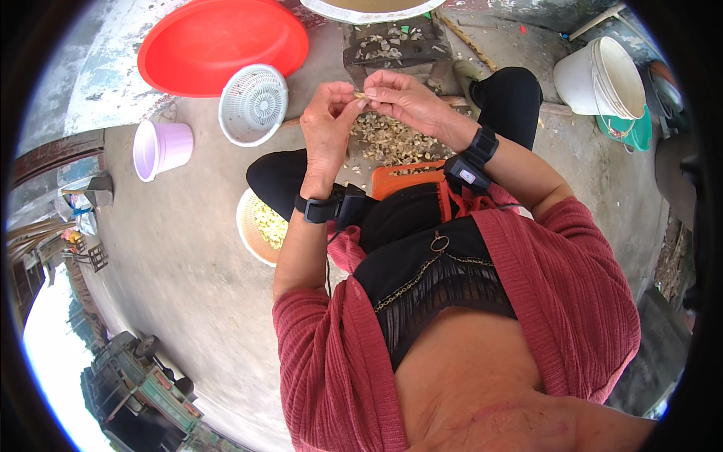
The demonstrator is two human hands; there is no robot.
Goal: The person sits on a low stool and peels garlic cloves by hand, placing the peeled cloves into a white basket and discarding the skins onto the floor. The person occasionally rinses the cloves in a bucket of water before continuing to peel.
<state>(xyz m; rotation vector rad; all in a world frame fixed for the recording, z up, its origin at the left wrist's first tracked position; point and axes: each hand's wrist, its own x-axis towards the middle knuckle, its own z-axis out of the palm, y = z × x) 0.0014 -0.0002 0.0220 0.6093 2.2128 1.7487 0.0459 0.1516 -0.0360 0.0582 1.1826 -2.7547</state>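
Observation:
In front of me, the fingertips of my left hand (333,110) and my right hand (404,99) nearly meet. Pinched between them is a small yellowish-brown seed or pod (360,96), too small to name more exactly. Below my hands, a heap of tan husks (398,140) covers the floor between my legs. Beside my left knee stands a round basket (248,237), partly hidden by my leg and arm; small yellow-green pieces (271,223) lie in it. More husks (384,48) are scattered on a low dark wooden stool (398,61) ahead.
A basin (370,18) with brownish contents rests at the stool's far end. Leftward are a red tub (226,45), a white colander (232,107) and a lilac bucket (175,147). White buckets (576,79) and a green container (641,131) stand right. An orange plastic seat (390,179) shows under me.

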